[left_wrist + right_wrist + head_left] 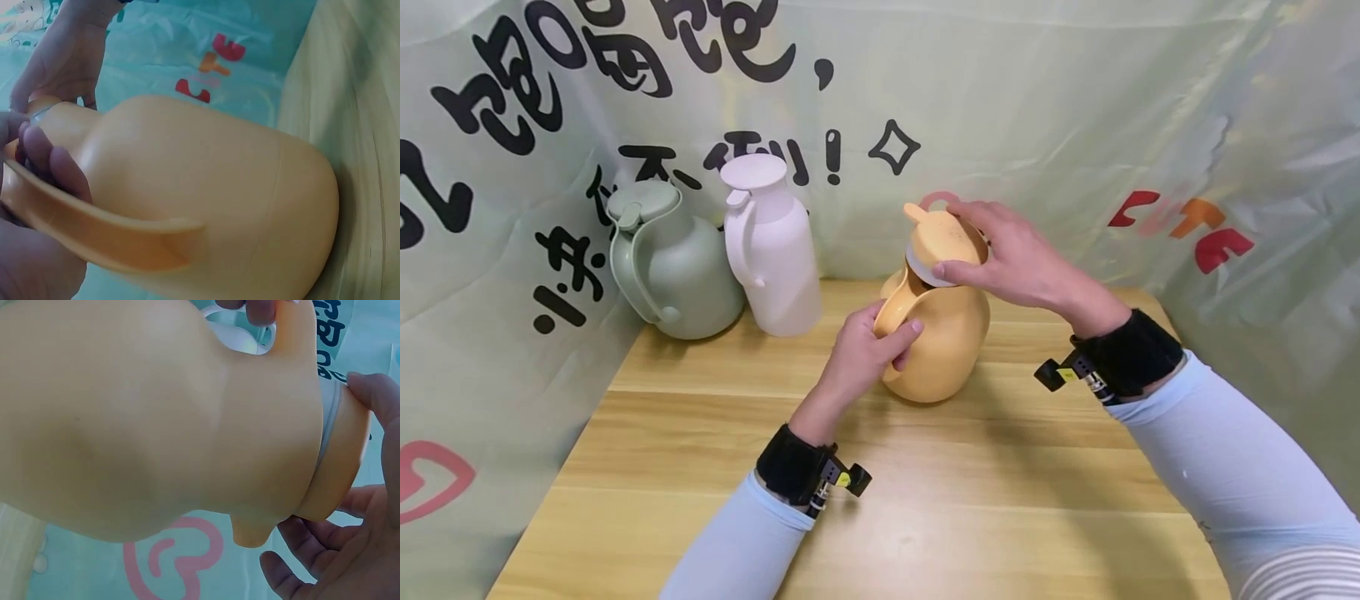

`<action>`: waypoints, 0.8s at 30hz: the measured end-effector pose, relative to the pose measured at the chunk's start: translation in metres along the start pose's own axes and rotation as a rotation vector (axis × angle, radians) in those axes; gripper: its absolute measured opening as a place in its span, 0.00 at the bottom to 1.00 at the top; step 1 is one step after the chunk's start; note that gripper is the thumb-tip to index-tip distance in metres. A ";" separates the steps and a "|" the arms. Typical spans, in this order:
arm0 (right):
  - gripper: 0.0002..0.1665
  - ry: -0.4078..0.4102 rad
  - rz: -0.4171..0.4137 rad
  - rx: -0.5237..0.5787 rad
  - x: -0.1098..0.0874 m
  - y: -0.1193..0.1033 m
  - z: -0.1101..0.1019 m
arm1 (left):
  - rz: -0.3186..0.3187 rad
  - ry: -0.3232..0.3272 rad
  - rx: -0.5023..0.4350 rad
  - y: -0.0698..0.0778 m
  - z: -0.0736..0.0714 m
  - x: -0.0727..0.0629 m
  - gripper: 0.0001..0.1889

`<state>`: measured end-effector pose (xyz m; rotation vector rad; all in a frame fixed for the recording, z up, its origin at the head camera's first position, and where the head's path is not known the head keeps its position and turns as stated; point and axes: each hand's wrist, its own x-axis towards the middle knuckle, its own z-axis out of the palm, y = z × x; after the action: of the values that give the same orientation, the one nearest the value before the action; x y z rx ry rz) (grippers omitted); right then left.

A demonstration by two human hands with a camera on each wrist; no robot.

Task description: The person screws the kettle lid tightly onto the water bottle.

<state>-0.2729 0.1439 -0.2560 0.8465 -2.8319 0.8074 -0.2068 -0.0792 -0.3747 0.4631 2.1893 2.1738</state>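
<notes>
An orange vacuum jug [943, 342] stands upright on the wooden table, its rounded body filling much of both wrist views. Its looped handle [100, 231] is gripped by my left hand [872, 346], with the thumb lying over it. At the jug's mouth, my right hand [1011, 254] holds the orange lid [951, 237] between thumb and fingers. The lid sits tilted, and a pale ring [329, 419] shows beneath it. A dark gap appears under the lid's near edge in the head view. The jug's inside is hidden.
To the left stand a grey-green jug [692, 267] and a tall pale pink jug [782, 258], side by side near the back. The wooden table [925, 517] ends at a printed cloth backdrop [1037, 108] behind and along the sides.
</notes>
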 end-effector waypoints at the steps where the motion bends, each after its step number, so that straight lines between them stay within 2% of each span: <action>1: 0.47 -0.012 0.000 -0.013 0.000 0.000 -0.001 | -0.010 -0.011 0.004 0.000 0.001 0.000 0.13; 4: 0.49 -0.046 -0.002 -0.051 0.001 0.000 -0.003 | 0.004 0.008 0.100 0.002 0.008 -0.001 0.16; 9: 0.50 -0.081 -0.008 -0.087 0.004 -0.001 -0.005 | 0.051 0.144 0.269 0.004 0.018 -0.005 0.18; 12: 0.51 -0.101 -0.007 -0.113 0.006 -0.004 -0.007 | 0.067 0.195 0.285 0.004 0.022 -0.005 0.18; 15: 0.51 -0.127 -0.002 -0.126 0.008 -0.006 -0.010 | 0.080 0.219 0.287 0.003 0.024 -0.005 0.18; 20: 0.49 -0.175 0.005 -0.147 0.010 -0.008 -0.013 | 0.086 0.232 0.281 0.000 0.026 -0.004 0.19; 24: 0.52 -0.199 0.027 -0.173 0.011 -0.010 -0.012 | 0.082 0.234 0.293 -0.001 0.026 -0.005 0.19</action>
<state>-0.2776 0.1376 -0.2387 0.9118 -3.0347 0.4954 -0.1964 -0.0547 -0.3777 0.3238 2.6779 2.0433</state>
